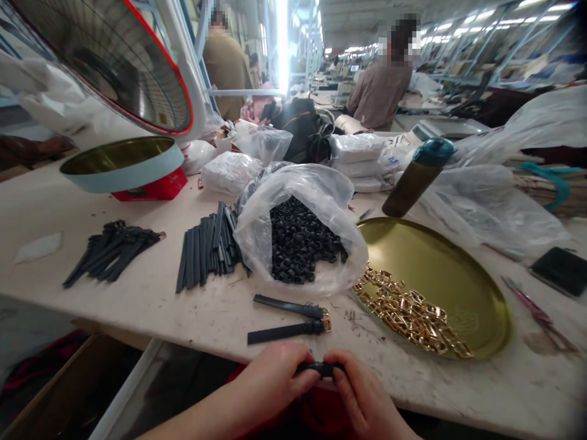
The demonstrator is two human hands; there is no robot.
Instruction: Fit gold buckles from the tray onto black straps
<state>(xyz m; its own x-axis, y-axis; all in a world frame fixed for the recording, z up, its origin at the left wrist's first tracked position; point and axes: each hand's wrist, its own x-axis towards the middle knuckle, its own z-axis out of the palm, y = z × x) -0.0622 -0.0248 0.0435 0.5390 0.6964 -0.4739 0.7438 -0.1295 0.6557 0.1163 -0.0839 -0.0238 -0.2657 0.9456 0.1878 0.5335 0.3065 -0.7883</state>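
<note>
At the table's front edge, my left hand (280,373) and my right hand (358,388) are closed on the two ends of a short black strap (322,368), mostly covered by my fingers. Just beyond them lie two black straps with gold buckles (288,330). Behind those, a clear plastic bag (257,263) stands open, full of small black loops (298,244). To the right, a round gold tray (477,287) holds a heap of gold buckles (408,311). Left of the bag is a pile of plain black straps (206,247).
Farther left lies a bunch of buckled straps (117,250), below a round tin (123,171) and a fan (114,61). A bottle (415,180), scissors (527,299) and a dark phone-like slab (562,269) are on the right. Two people (383,85) are in the background.
</note>
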